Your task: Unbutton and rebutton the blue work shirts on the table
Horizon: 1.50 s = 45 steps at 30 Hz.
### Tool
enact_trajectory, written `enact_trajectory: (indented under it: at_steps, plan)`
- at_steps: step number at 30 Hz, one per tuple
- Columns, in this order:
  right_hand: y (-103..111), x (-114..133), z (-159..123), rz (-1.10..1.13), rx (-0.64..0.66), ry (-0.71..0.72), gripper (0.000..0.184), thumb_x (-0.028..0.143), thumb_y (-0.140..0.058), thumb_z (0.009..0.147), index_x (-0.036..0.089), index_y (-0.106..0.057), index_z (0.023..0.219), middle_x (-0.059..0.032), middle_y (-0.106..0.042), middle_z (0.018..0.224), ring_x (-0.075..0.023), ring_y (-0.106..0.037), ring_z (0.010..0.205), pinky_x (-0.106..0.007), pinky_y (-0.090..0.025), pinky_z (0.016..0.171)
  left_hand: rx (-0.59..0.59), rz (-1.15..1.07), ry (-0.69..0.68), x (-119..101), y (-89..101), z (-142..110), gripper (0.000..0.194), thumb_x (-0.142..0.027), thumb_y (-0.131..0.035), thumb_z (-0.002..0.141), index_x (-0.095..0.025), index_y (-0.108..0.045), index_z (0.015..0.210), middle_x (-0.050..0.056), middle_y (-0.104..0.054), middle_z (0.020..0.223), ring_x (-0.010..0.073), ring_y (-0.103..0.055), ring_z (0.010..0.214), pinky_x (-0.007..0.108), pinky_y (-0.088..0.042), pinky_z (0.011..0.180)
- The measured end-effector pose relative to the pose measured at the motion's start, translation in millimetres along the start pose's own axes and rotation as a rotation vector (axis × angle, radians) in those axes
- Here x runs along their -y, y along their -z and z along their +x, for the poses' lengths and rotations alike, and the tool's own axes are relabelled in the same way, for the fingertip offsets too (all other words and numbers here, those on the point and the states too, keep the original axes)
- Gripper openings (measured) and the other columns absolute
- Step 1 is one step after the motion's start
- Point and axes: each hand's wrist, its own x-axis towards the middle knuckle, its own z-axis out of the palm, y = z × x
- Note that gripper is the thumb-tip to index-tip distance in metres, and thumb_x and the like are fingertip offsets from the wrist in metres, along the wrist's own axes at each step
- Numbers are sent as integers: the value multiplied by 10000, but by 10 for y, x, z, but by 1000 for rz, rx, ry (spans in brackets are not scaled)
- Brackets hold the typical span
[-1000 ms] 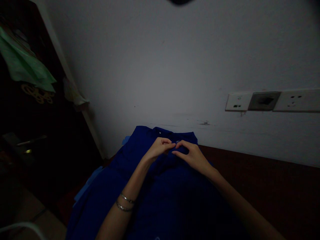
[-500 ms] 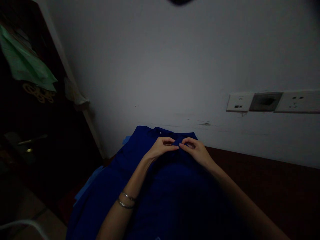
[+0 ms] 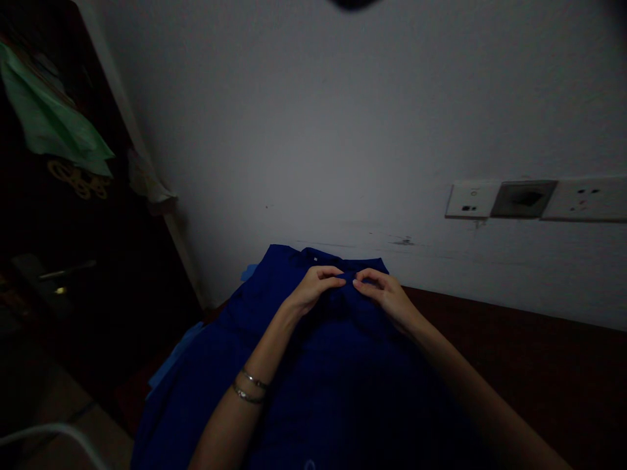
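Observation:
A dark blue shirt (image 3: 240, 333) lies spread out, its neck end toward the wall and a small pale label at the neckline. My left hand (image 3: 312, 287), with two bracelets (image 3: 249, 386) on that forearm, pinches the cloth just below the neckline between thumb and fingers. Facing it from the other side, my right hand (image 3: 389, 295) pinches the same front part of the shirt. A narrow gap separates the fingertips of both hands. Any button between them is too dark and small to make out.
The shirt rests on a dark reddish-brown surface (image 3: 539, 352) against a grey wall (image 3: 343, 130) with sockets (image 3: 524, 199). Light blue cloth (image 3: 176, 356) shows under the shirt's left edge. At left, a dark door (image 3: 112, 261) has green cloth (image 3: 59, 117) hanging on it.
My fingertips have drawn slightly apart, and the bit of cloth between them sits flatter. Both hands keep their pinch near the neckline. The view has shifted a little.

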Motion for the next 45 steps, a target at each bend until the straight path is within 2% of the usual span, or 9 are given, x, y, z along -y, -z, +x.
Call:
enact_trajectory:
  at_steps: [7,14,21,31,35,39,42,43,45]
  plan:
    - [-80,-87,13,14,-47,94,245,395,-600,655,170,-532,725,-1,-555,675,-111,-497,566,-219,-381,497,19,51,14,7,90,5,174,-171,-666,570,-110,-644,732,-1,-587,669,79,-499,620,206,-358,619]
    - [-100,-132,32,-10,-138,146,240,400,-603,655,171,-539,686,-2,-574,663,-126,-533,596,-239,-415,546,68,186,4,-65,111,-15,169,-216,-682,584,-110,-651,712,-8,-587,639,74,-489,594,204,-355,604]
    - [-94,-87,-15,-319,-219,306,167,340,-560,706,176,-567,681,-12,-600,689,-146,-561,660,-264,-437,625,92,309,-2,-92,141,-16,160,-226,-686,584,-111,-639,685,-21,-556,573,66,-469,544,191,-345,552]
    - [-107,-91,-39,-667,-241,529,105,242,-510,751,192,-585,696,-32,-621,704,-167,-564,670,-284,-417,626,52,441,-51,-55,142,-20,170,-249,-678,593,-119,-646,699,-4,-572,595,89,-497,567,204,-370,553]
    - [-96,-136,-20,-691,-258,541,116,229,-501,756,189,-600,709,-51,-640,740,-181,-585,699,-300,-433,656,32,527,-94,6,123,-2,159,-238,-650,624,-121,-649,731,0,-578,618,94,-502,581,204,-374,556]
    - [-66,-164,6,-626,-298,508,108,231,-518,739,190,-614,709,-47,-652,759,-183,-596,716,-303,-448,659,-71,643,-183,31,47,12,131,-222,-615,656,-122,-652,732,21,-596,694,108,-519,629,213,-391,586]
    - [-46,-172,22,-550,-280,472,103,254,-535,726,193,-617,718,-32,-647,750,-175,-595,714,-307,-457,678,-120,708,-239,11,5,6,121,-221,-605,667,-125,-650,725,31,-601,729,127,-533,689,226,-404,634]
    - [-42,-174,27,-505,-268,450,112,263,-544,719,193,-619,764,-28,-642,750,-170,-594,708,-305,-462,681,-119,722,-247,1,4,2,121,-222,-604,670,-126,-650,728,31,-603,731,131,-535,703,230,-405,647]
    - [-38,-177,35,-408,-245,399,246,271,-569,702,186,-601,931,-24,-627,746,-157,-590,693,-299,-471,678,-108,744,-252,-21,16,-9,126,-226,-605,672,-128,-650,737,31,-607,734,138,-535,720,236,-402,663]
